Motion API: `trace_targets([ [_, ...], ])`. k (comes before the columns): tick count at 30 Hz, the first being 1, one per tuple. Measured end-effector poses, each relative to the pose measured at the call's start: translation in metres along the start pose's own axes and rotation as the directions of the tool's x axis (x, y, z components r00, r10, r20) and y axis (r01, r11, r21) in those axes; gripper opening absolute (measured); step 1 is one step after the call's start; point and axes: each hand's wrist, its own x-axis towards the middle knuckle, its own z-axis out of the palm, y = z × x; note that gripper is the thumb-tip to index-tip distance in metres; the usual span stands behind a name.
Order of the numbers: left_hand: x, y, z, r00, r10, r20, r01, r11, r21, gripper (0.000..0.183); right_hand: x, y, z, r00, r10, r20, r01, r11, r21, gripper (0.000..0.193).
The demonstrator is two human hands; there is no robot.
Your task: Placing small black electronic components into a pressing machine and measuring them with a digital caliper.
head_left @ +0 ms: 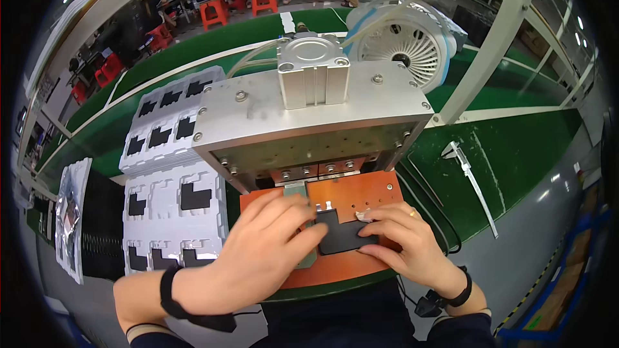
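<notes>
A flat black part (342, 235) lies on the orange fixture plate (361, 192) under a grey metal press (309, 119). My left hand (271, 245) rests on the plate with its fingertips on the part's left edge. My right hand (403, 238) presses the part's right side, thumb under it and fingers on top. A ring is on that hand. Both wrists wear black straps.
White moulded trays (171, 174) with black parts in pockets are stacked to the left. A white fan (406, 42) stands behind the press. Metal tweezers (467, 174) lie on the green belt (516, 148) at right. People sit on orange stools (213, 13) far back.
</notes>
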Motion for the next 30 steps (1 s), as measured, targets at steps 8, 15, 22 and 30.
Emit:
trace_targets([
  [8, -0.036, 0.014, 0.016, 0.978, 0.076, 0.195, -0.070, 0.997, -0.038, 0.062, 0.034, 0.002, -0.004, 0.991, -0.013, 0.132, 0.003, 0.997, 0.078, 0.025],
  [15, -0.037, 0.002, 0.027, 0.970, 0.064, 0.236, -0.046, 0.996, -0.079, 0.072, 0.055, 0.005, 0.025, 0.984, -0.126, 0.129, 0.149, 0.970, -0.193, 0.028],
  [22, -0.035, 0.002, 0.025, 0.959, 0.081, 0.271, -0.078, 0.997, -0.022, 0.072, 0.053, -0.006, 0.024, 0.961, -0.199, 0.194, 0.275, 0.792, -0.546, 0.031],
  [30, -0.036, 0.001, 0.028, 0.961, 0.086, 0.262, -0.091, 0.996, 0.006, 0.070, 0.046, 0.009, 0.028, 0.955, -0.296, 0.000, 0.277, 0.892, -0.356, 0.021],
])
